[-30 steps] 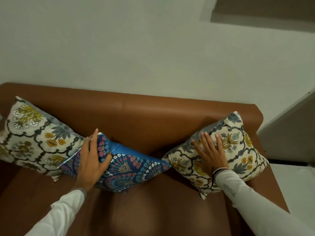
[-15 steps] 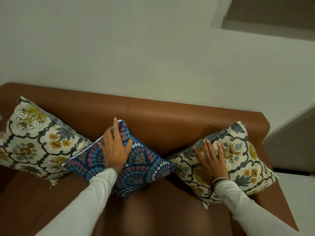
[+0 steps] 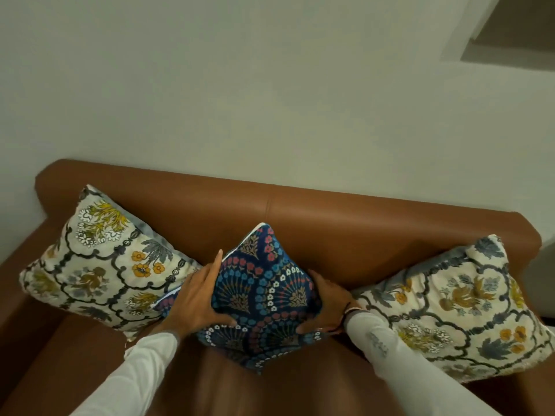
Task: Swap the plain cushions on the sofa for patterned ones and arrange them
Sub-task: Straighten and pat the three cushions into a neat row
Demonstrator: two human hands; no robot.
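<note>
A dark blue patterned cushion [image 3: 264, 295] stands on one corner in the middle of the brown leather sofa [image 3: 345, 226], leaning on the backrest. My left hand [image 3: 198, 298] grips its left side and my right hand [image 3: 327, 301] grips its right side. A cream floral cushion [image 3: 102, 265] leans at the sofa's left end, touching the blue one. A second cream floral cushion [image 3: 456, 307] leans at the right end, just beside my right wrist. No plain cushion is in view.
A pale wall [image 3: 270, 100] rises directly behind the sofa. The brown seat [image 3: 270, 391] stretches toward me between my white sleeves. A recess shows in the wall's top right corner [image 3: 516, 28].
My right hand left the right floral cushion and took hold of the blue cushion's right side. The blue cushion turned from lying slanted to standing on its corner at the sofa's middle.
</note>
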